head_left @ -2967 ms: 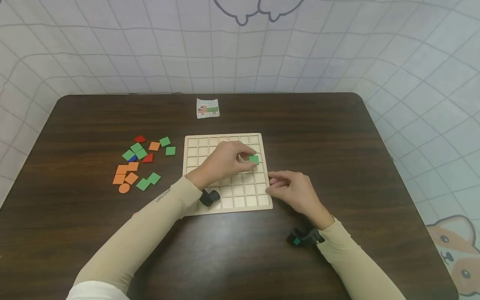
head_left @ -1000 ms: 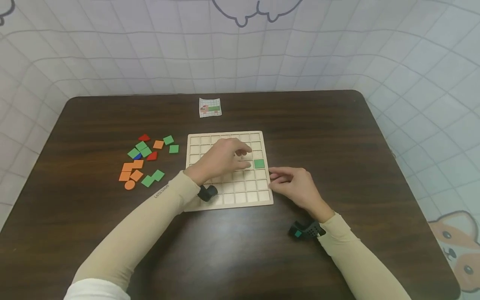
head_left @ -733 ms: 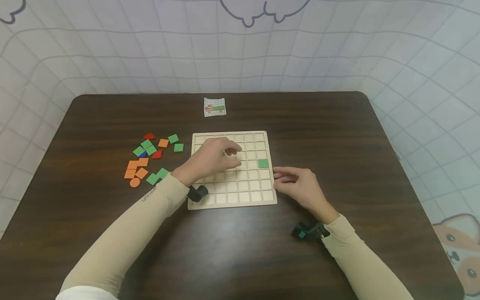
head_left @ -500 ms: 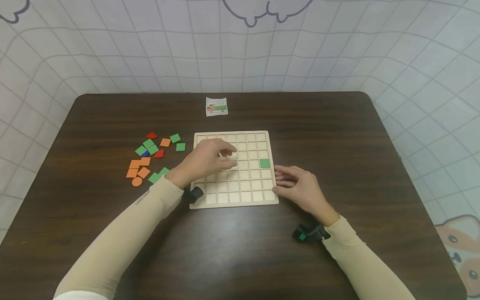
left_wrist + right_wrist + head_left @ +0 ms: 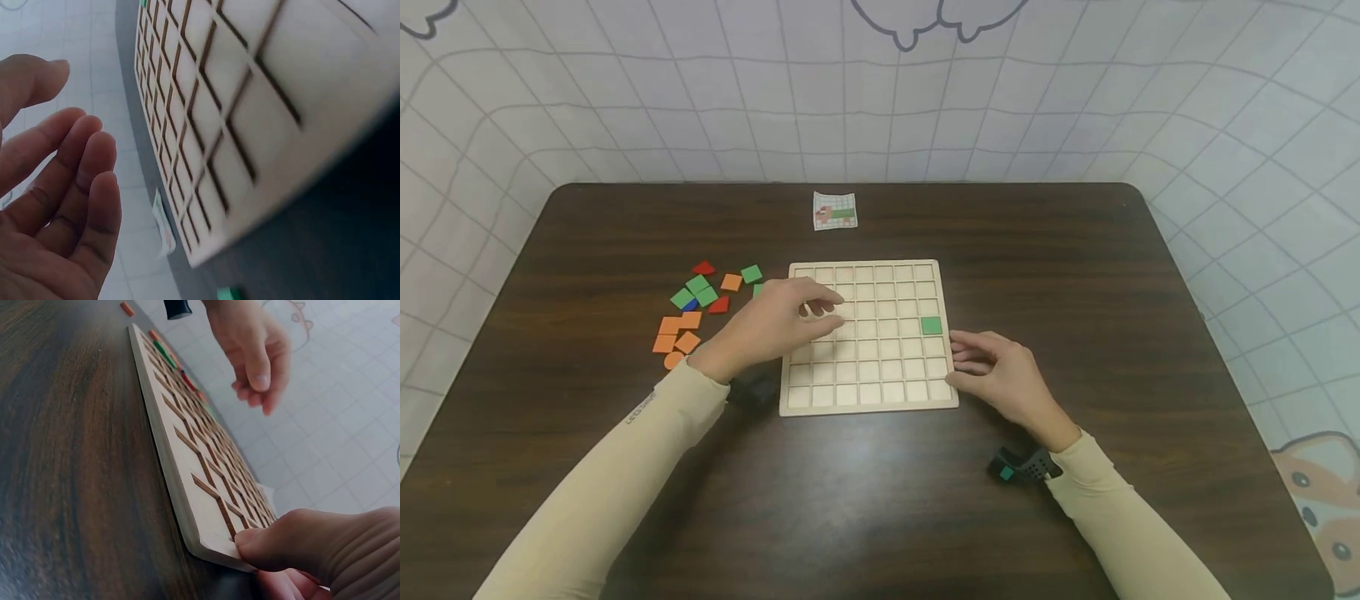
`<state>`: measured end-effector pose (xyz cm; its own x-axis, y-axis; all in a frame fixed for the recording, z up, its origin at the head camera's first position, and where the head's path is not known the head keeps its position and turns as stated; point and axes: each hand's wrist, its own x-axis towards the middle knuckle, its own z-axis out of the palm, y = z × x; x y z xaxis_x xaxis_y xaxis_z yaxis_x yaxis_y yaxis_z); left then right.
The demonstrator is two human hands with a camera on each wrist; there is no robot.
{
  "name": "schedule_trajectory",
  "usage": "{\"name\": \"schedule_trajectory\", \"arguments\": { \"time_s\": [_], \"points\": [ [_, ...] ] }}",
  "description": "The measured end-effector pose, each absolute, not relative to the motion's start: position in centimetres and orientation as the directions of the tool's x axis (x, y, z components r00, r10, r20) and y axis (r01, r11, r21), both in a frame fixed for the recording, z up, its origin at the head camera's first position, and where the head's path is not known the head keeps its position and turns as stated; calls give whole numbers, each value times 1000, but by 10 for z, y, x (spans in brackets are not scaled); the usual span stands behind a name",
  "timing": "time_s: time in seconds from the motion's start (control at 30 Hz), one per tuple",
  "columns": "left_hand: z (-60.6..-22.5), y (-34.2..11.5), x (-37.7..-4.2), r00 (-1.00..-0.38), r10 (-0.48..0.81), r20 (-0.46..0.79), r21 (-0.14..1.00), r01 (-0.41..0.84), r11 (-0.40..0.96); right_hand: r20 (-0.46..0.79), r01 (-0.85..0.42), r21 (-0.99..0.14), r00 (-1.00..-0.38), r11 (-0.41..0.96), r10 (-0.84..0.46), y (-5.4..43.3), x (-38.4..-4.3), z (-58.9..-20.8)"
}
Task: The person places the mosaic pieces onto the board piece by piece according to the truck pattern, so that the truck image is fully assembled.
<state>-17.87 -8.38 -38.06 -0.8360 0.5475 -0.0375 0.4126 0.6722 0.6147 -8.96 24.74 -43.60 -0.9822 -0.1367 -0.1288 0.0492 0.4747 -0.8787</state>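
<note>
My left hand (image 5: 767,323) is over the left side of a wooden grid board (image 5: 869,408), thumb and fingers apart with nothing between them. The left wrist view shows the same loosely bent fingers (image 5: 100,200) beside the board. One green square tile (image 5: 931,326) lies in a cell near the board's right edge. My right hand (image 5: 1006,379) holds that right edge: in the right wrist view the thumb (image 5: 256,547) lies on top of the rim and the fingers are alongside, partly hidden.
Left of the board lie loose tiles: several green squares (image 5: 697,284), several orange squares (image 5: 671,325), an orange round (image 5: 673,360), red pieces (image 5: 703,267) and a partly covered blue piece (image 5: 690,305). Behind the board is a small picture card (image 5: 835,212) on the dark table (image 5: 1037,242).
My left hand set the green tile into the board, let go and moved left toward the loose tiles. My right hand stays at the board's edge, its fingers slightly more spread.
</note>
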Motion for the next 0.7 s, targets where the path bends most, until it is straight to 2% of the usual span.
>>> {"name": "schedule_trajectory", "arguments": {
  "time_s": [0.3, 0.5, 0.7],
  "points": [
    [-373, -140, -175, -904, 423, 65, 652, 359, 668, -155, 63, -855, -978, 514, -138, 250, -91, -437],
    [-369, -172, -171, -943, 333, 26, 635, 272, 723, -163, 66, -847, -977, 528, -139, 253, -91, -437],
    [-382, -198, -167, -938, 341, -60, 584, 244, 774, -154, 51, -849, -976, 525, -153, 252, -93, -438]
  ]
}}
